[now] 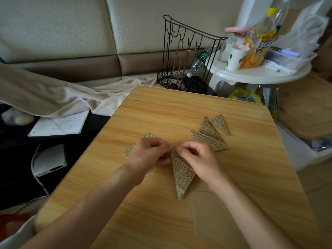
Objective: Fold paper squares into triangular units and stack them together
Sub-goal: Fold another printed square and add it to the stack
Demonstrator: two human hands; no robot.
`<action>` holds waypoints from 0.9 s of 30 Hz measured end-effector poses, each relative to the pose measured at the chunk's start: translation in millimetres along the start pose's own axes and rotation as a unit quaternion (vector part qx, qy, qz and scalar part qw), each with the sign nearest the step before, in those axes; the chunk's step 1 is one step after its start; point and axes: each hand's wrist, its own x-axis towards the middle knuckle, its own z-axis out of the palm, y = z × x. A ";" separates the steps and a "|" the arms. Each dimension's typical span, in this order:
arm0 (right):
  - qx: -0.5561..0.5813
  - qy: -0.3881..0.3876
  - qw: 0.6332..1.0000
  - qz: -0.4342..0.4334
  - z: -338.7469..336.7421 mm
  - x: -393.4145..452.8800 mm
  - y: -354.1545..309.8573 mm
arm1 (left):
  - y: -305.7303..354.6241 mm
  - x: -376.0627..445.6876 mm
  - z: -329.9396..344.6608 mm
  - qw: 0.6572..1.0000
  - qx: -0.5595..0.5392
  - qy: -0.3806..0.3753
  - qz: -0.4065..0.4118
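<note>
While both hands meet at the middle of the wooden table (161, 112), we have a folded newsprint triangle (181, 174) pinched at its far corner, its long point trailing toward the near edge. Our left hand (150, 151) closes thumb and fingers on the left side of that corner, and our right hand (197, 157) closes on the right side, fingertips nearly touching each other. Under the left hand lies another printed sheet (129, 150), partly hidden, so we cannot tell whether it is flat or already folded.

Off to the far right sits the pile of finished triangular units (209, 134), overlapping one another loosely, well apart from the hands. A plain brown sheet (212, 218) rests at the near right, under the right forearm.

We judge this to be the creasing or tucking of the corner. To do it well, we should line the two edges up exactly before pressing, hold the body of the triangle flat against the table so it does not twist, and run a fingernail along the fold from the corner outward. Thin printed paper tears at a tight point, so press firmly, never tug. A sharp crease here should let the unit nest cleanly in the pile.
</note>
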 end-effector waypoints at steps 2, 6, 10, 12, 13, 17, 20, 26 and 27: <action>0.009 0.000 1.000 0.013 -2.2 0.2 0.7 | 1.9 1.4 -3.8 0.999 -0.018 0.029 -0.005; 0.003 0.013 1.000 0.027 -4.2 1.5 3.5 | 3.9 5.4 -7.3 0.998 -0.036 0.060 -0.004; -0.020 0.004 1.000 0.009 -2.4 -0.2 1.4 | -1.3 5.1 -4.0 0.998 0.006 0.056 0.013; -0.003 -0.011 1.000 0.010 -2.3 -1.0 -1.0 | -1.8 4.4 -3.1 0.998 0.040 0.042 0.030; -0.006 -0.012 1.000 0.009 -1.9 -1.2 -2.0 | -1.9 4.2 -2.9 0.997 0.047 0.038 0.037; -0.024 -0.009 1.000 0.010 -0.9 -2.3 -4.7 | -3.5 4.1 -3.2 0.997 0.051 0.039 0.047; -0.032 -0.010 0.999 0.016 -2.3 -2.7 -3.9 | -4.4 4.9 -3.5 0.997 0.046 0.041 0.050; -0.044 0.047 0.998 0.008 -0.7 -1.1 0.0 | -5.9 5.3 -2.5 0.998 0.044 0.032 0.045; -0.044 0.054 0.998 0.007 -0.4 -0.7 1.0 | -5.8 4.9 -1.9 0.998 0.037 0.025 0.041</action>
